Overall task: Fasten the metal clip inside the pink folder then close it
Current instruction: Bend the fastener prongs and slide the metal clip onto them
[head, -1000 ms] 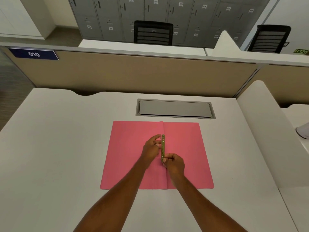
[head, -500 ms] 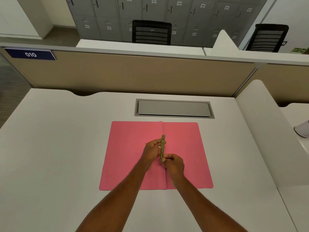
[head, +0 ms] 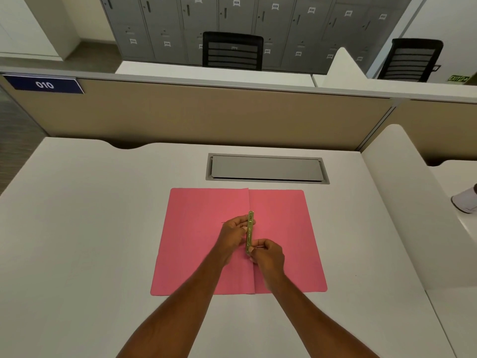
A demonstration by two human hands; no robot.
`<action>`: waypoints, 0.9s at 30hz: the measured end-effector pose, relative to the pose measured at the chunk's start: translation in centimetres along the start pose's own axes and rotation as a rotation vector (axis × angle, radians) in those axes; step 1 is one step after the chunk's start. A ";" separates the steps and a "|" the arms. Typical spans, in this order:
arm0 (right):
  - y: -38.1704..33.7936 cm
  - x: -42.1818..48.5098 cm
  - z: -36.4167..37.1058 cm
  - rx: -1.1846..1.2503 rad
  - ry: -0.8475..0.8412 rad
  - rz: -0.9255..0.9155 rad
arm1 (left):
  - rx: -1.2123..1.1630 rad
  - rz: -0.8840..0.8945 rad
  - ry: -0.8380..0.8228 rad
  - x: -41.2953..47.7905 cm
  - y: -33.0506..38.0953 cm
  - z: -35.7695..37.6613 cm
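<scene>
- The pink folder lay open on the desk.
- Your left hand and right hand both pinched the metal clip over the crease.
- A thin prong could have slipped free and bent.

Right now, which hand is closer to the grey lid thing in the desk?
Left. The left hand holds the metal clip near its far end, closer to the grey desk hatch. The right hand grips the clip's near end, further back.

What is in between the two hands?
The head view shows the metal clip between the left hand and right hand, over the open pink folder.
</scene>
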State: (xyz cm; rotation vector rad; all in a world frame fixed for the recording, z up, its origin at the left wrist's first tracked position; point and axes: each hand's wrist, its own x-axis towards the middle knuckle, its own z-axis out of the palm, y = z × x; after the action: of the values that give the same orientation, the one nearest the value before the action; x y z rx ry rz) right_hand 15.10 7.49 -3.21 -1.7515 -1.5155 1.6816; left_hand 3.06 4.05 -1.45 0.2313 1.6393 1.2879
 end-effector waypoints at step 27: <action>0.5 1.3 0.8 -0.106 0.079 -0.012 | 0.972 0.146 0.235 2.3 -3.0 -2.1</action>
State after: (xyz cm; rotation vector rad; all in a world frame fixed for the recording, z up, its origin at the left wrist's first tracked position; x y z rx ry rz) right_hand 14.31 7.97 -4.53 -1.8344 -1.6038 1.5326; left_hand 1.54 2.97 -5.35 0.8145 2.3884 0.5256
